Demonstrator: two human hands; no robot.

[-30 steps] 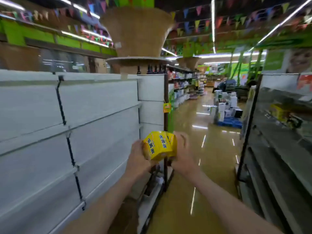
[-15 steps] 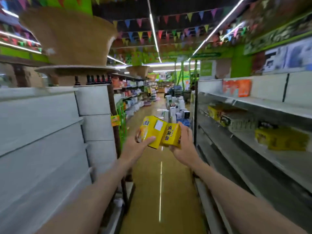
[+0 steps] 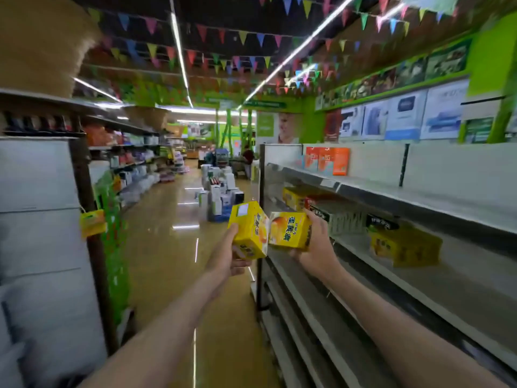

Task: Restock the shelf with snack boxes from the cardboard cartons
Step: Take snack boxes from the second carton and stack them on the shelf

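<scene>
Now I have turned, and the shelf (image 3: 419, 203) has come round to the right of my hands; a moment ago I faced the bare white racks. My left hand (image 3: 228, 259) grips one yellow snack box (image 3: 247, 229). My right hand (image 3: 316, 247) grips the other box (image 3: 289, 231). The boxes touch. So I think putting them down comes next. Just past my right hand more yellow boxes (image 3: 405, 247) sit on the shelf, with bare room near its front edge.

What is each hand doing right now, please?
Left hand: grips a yellow snack box.
Right hand: grips a second yellow snack box.
</scene>
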